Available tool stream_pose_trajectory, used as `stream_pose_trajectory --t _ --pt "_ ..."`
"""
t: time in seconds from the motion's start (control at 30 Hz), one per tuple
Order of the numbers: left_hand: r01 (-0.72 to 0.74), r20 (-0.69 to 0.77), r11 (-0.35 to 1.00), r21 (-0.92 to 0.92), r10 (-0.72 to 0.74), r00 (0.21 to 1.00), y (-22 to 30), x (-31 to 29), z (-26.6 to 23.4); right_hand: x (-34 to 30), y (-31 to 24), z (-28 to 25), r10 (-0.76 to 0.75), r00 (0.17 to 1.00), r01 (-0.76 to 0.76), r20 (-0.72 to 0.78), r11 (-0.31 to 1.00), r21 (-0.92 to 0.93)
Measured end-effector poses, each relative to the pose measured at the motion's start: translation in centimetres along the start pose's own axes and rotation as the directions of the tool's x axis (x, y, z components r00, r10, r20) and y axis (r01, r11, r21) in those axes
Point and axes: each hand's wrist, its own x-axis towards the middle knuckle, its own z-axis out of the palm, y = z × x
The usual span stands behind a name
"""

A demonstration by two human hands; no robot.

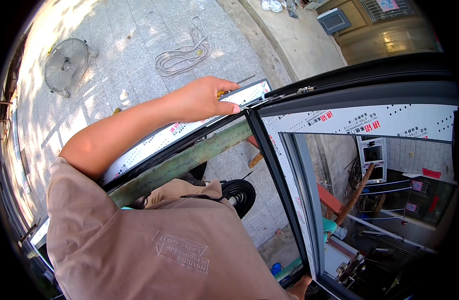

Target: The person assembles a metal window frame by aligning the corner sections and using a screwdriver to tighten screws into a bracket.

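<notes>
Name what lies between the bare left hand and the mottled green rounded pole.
In the head view, a long bar, black-edged with a white printed face, lies between the left hand and the pole.

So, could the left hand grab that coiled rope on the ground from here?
Probably not: the left hand is at the metal frame, and the rope lies beyond it on the paving, seemingly too far off.

frame (278, 182): smooth mtl | film (394, 114): plast. | shirt (124, 250): matt cloth | pole (184, 162): rough
</notes>
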Motion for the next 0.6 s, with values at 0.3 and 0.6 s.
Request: stream_pose_trajectory --t 0.3,0.6 --pt "-0.058 -0.019 0.997 0.051 0.059 0.998 -0.4 0.3 0.2 0.2 0.1 -0.5 0.025 1.0 -0.024 0.013 1.0 -0.005" --pt "-0.061 -0.033 0.997 0.048 0.063 0.997 0.0 0.0 0.1 0.3 1.0 -2.3 0.048 0.999 -0.048 0.022 0.999 -0.005"
